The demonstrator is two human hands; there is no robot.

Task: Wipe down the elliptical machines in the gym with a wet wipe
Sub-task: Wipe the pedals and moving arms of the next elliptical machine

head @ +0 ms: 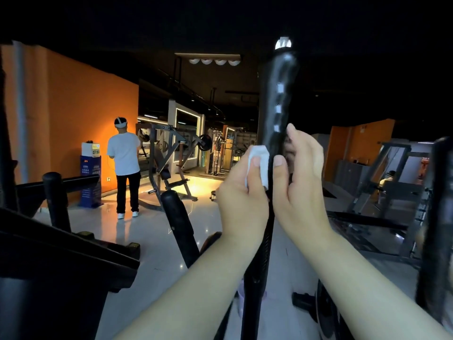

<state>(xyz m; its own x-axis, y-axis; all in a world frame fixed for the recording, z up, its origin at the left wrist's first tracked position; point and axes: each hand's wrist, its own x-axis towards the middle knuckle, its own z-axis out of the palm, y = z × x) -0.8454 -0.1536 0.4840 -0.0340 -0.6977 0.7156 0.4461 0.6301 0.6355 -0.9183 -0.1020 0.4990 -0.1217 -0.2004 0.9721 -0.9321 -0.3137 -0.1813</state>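
Note:
A black upright handlebar (277, 99) of an elliptical machine rises through the middle of the view, with a pale cap at its top. My left hand (241, 200) holds a white wet wipe (259, 163) against the bar's left side, thumb pressed on the wipe. My right hand (302, 177) grips the same bar from the right, fingers wrapped behind it and thumb in front. Both hands sit at the same height, about halfway up the bar.
A second black handle (177, 217) leans at lower centre. The dark console and frame (61, 241) fill the lower left, another upright (438, 217) the right edge. A person in a white shirt (123, 155) stands at the left by an orange wall. Weight machines (169, 155) stand beyond.

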